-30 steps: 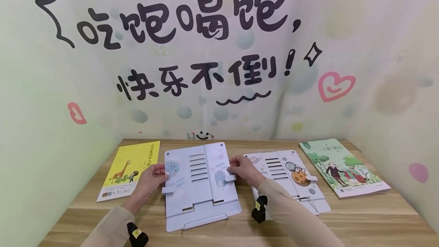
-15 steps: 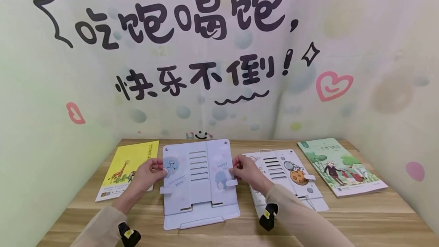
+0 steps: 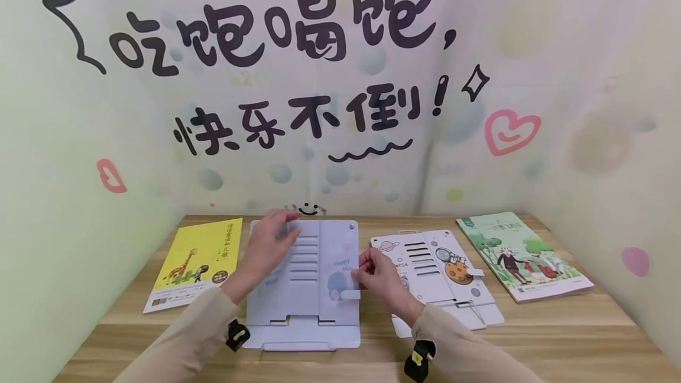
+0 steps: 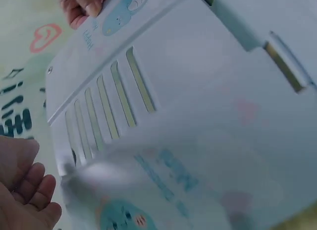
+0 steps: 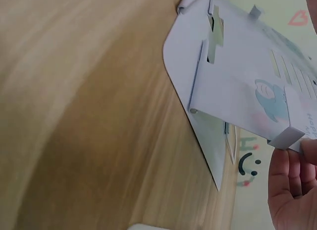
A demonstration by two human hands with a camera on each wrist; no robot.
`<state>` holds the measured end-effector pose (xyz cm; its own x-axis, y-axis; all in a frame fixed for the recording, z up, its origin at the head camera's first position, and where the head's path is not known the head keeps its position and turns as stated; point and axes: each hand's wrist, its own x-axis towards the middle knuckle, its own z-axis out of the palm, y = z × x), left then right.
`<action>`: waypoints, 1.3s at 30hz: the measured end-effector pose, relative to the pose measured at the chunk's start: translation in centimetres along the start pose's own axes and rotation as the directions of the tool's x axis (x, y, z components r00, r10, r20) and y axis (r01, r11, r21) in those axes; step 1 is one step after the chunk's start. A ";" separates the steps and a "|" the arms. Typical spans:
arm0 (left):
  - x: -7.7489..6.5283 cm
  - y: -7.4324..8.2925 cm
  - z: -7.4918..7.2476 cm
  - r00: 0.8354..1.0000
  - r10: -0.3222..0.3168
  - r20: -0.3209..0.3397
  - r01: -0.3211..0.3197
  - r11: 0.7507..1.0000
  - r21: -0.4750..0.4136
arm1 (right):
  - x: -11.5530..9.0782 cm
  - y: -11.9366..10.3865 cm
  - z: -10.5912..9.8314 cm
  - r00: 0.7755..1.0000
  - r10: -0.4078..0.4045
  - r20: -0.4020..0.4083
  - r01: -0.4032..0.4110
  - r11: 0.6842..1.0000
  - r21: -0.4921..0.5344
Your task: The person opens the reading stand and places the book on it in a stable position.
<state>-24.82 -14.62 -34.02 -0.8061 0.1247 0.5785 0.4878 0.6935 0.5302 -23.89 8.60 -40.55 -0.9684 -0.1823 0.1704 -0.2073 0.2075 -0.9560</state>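
Observation:
A pale book stand (image 3: 303, 300) with blue elephant prints and a row of slots stands in the middle of the table. The right wrist view shows its slotted panel (image 5: 237, 76) tilted up from the flat base (image 5: 183, 61). My right hand (image 3: 380, 276) pinches the panel's right edge, just above the small side clip (image 5: 287, 137). Over the upper left of the panel is my left hand (image 3: 268, 244), fingers loosely bent and holding nothing. In the left wrist view, that hand (image 4: 25, 190) appears beside the panel's top edge.
To the right lies a second book stand (image 3: 441, 288) with space prints, close to my right forearm. A yellow book (image 3: 199, 253) lies at the left, and a green book (image 3: 524, 259) at the far right. A printed curtain (image 3: 340, 182) hangs behind the table.
My left hand has let go of the stand's left edge and moved right and up over its top. The stand has turned to sit squarer. My right hand keeps its pinch.

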 end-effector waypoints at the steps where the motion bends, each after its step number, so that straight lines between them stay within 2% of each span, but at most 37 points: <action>1: 0.3 0.3 0.4 1.000 0.013 0.021 -0.014 1.000 0.028 | -0.2 -0.1 0.1 1.000 -0.014 -0.004 0.014 1.000 -0.007; 5: 1.2 1.0 1.6 0.995 0.045 0.087 -0.053 0.995 0.088 | -0.9 -0.2 0.4 0.998 -0.056 -0.017 0.056 0.998 -0.029; 10: 1.6 1.3 2.2 0.989 0.100 0.111 -0.110 0.989 0.097 | -1.7 -0.2 0.6 0.997 -0.071 -0.036 0.070 0.997 -0.039; 15: 1.8 1.3 2.1 0.983 0.148 0.110 -0.154 0.987 0.053 | -2.0 -0.1 0.9 0.995 -0.091 -0.047 0.087 0.993 -0.075; 19: 1.8 1.3 1.9 0.983 0.143 0.118 -0.145 0.989 0.011 | -2.2 -0.2 1.1 0.993 -0.104 -0.049 0.099 0.991 -0.092; 25: 1.8 0.9 1.7 0.978 0.174 0.116 -0.170 0.984 -0.046 | -2.9 -0.6 1.3 0.994 -0.110 -0.026 0.109 0.993 -0.032; 30: 1.6 0.4 1.3 0.971 0.203 0.125 -0.190 0.976 -0.106 | -3.2 -0.8 1.2 0.995 -0.092 0.041 0.091 0.996 0.023; 33: 1.6 0.1 1.1 0.963 0.238 0.123 -0.221 0.966 -0.137 | -2.9 -0.5 0.7 0.996 -0.061 0.066 0.053 0.992 0.118; 36: 1.5 -0.1 1.0 0.950 0.289 0.118 -0.268 0.950 -0.162 | -2.1 -0.2 0.1 1.000 -0.012 0.026 0.007 0.983 0.185; 39: 1.3 -0.2 0.8 0.934 0.342 0.104 -0.321 0.930 -0.178 | -1.0 0.1 -0.4 0.999 0.025 -0.031 -0.019 0.985 0.174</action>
<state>-26.21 -14.03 -33.81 -0.6207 0.4277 0.6572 0.7722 0.4786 0.4179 -23.00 9.22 -40.73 -0.9771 -0.1472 0.1537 -0.1612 0.0406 -0.9861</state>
